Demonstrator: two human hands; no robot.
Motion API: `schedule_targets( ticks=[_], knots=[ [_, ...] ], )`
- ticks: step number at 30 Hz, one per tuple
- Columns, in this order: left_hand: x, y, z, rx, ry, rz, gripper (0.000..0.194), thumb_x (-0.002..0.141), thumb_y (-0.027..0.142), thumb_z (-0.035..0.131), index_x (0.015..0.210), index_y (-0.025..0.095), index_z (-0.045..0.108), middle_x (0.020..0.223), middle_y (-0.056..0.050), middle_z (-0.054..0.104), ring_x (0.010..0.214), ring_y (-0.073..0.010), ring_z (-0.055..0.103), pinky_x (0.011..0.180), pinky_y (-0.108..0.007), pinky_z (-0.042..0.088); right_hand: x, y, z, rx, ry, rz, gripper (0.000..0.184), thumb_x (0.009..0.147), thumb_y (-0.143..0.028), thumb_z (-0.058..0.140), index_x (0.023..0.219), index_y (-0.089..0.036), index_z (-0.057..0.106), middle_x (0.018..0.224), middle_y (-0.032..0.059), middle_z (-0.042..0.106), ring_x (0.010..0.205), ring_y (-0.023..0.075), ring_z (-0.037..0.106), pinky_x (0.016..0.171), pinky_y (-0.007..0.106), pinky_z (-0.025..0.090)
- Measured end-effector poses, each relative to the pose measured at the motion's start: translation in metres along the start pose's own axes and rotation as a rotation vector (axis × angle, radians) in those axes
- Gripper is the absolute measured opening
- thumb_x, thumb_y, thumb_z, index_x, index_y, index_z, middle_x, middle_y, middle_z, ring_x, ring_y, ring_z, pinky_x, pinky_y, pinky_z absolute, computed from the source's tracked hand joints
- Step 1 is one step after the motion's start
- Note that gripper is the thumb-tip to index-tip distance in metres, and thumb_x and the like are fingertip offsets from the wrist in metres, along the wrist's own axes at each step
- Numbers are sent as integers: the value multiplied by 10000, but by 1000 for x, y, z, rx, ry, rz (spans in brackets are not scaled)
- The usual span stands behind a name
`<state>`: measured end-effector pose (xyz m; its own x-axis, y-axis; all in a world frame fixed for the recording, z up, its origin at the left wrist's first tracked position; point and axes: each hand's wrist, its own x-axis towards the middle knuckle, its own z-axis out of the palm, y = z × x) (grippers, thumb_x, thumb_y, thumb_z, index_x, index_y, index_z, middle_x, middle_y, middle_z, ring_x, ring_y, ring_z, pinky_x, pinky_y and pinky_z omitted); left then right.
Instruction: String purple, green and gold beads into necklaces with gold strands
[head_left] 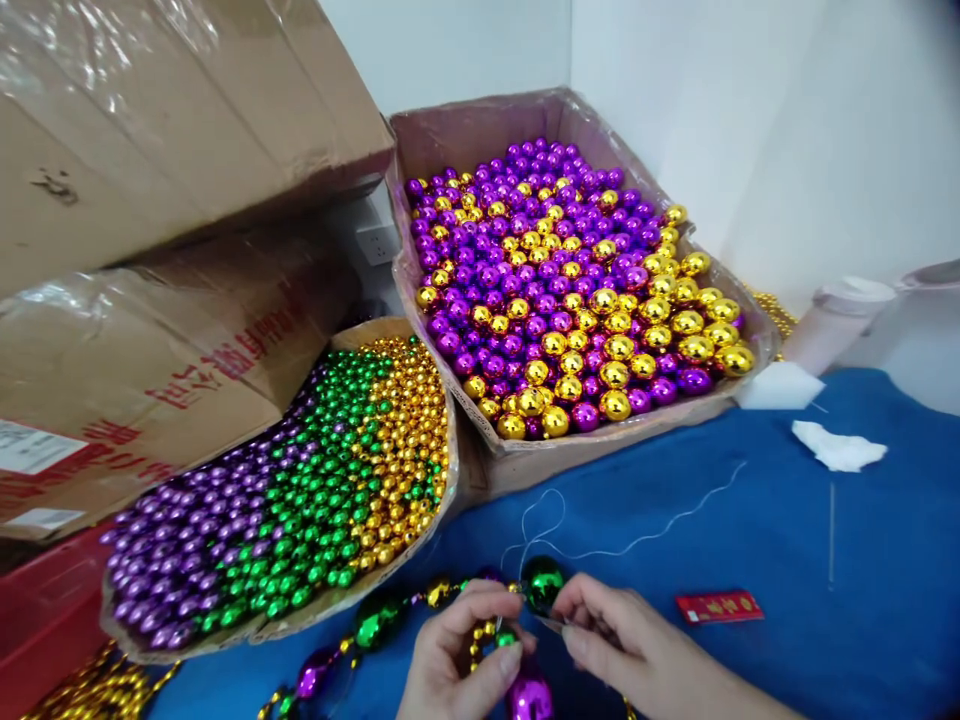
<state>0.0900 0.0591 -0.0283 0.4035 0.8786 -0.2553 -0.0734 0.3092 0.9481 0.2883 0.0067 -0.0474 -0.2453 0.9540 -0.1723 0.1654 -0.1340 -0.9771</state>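
Pinching the bead string (379, 622) in front of the ball box (525, 470) with the left hand (442, 655), grasping something thin (553, 625), unidentifiable, with the right hand (622, 640). Looks light, slick and limp; best pinched between the beads (541, 583).

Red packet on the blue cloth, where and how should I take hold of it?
Probably from above: pinch the red packet across its middle, by the two long edges. It lies flat on the blue cloth, long and narrow, uncovered.

The person's left hand (463, 655) curls inward; just beside it, the right hand (616, 630) forms a fingertip pinch.
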Motion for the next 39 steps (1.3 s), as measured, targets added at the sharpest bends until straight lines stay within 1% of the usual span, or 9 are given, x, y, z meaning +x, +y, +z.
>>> schedule_targets(
  ticks=[4, 9, 13, 19, 24, 28, 32, 36, 39],
  knots=[
    [0, -3, -2, -34, -28, -16, 359, 607, 299, 801, 955, 247, 730, 1087, -58, 534, 707, -200, 653, 650, -307, 500, 9, -1, 0, 1, -64, -4, 209, 898, -371, 501, 947, -203, 615, 739, -34, 596, 665, 105, 508, 592, 202, 372],
    [-2, 1, 2, -131, -76, -47, 418, 574, 281, 822, 980, 264, 722, 1084, -52, 526, 706, -191, 651, 636, -301, 505, 21, -2, 3, 82, -89, -27, 171, 883, -318, 532, 919, -182, 629, 775, -21, 641, 688, 107, 535, 610, 203, 386],
    [-4, 0, 4, -181, -48, -117, 427, 555, 272, 836, 966, 253, 721, 1109, -53, 533, 693, -185, 653, 644, -315, 529, 23, -4, 5, 139, -113, -50, 212, 882, -359, 540, 915, -175, 639, 845, 20, 701, 747, 138, 600, 665, 232, 431],
    [-6, -6, 4, -261, -24, -175, 474, 539, 259, 852, 988, 227, 704, 1125, -85, 584, 674, -184, 651, 645, -340, 554, 23, -3, 5, 240, -138, -66, 184, 877, -333, 553, 896, -174, 645, 818, 17, 697, 746, 139, 621, 703, 256, 457],
    [-6, -8, 4, -302, -78, -183, 472, 557, 251, 847, 1004, 216, 698, 922, -75, 668, 678, -201, 658, 662, -349, 544, 26, 8, 3, 240, -184, -30, 192, 873, -329, 554, 919, -161, 636, 801, 24, 691, 736, 132, 607, 696, 261, 459],
    [-6, -8, 4, -289, -83, -171, 493, 547, 249, 851, 1013, 208, 695, 976, -89, 675, 669, -205, 668, 624, -322, 529, 26, 11, 3, 228, -191, -28, 217, 866, -354, 564, 937, -160, 632, 797, 27, 692, 731, 132, 605, 696, 266, 464],
    [-6, -8, 3, -271, -86, -163, 488, 555, 239, 844, 1017, 206, 693, 976, -94, 679, 657, -203, 664, 581, -293, 509, 25, 9, 0, 184, -186, -34, 217, 859, -357, 574, 934, -165, 641, 778, 16, 688, 718, 131, 603, 685, 260, 459],
    [-6, -8, 4, -276, -102, -181, 471, 557, 229, 840, 1005, 212, 697, 1077, -101, 649, 661, -193, 663, 569, -272, 493, 23, 9, -3, 149, -184, -45, 186, 860, -318, 570, 936, -168, 649, 767, 5, 682, 703, 123, 597, 664, 245, 452],
    [-7, -6, 6, -253, -125, -185, 462, 558, 235, 836, 1000, 214, 702, 1138, -101, 612, 650, -182, 660, 562, -263, 484, 23, 10, 1, 128, -168, -59, 180, 854, -311, 578, 915, -162, 659, 733, -7, 662, 657, 107, 579, 623, 224, 439]
  ],
)
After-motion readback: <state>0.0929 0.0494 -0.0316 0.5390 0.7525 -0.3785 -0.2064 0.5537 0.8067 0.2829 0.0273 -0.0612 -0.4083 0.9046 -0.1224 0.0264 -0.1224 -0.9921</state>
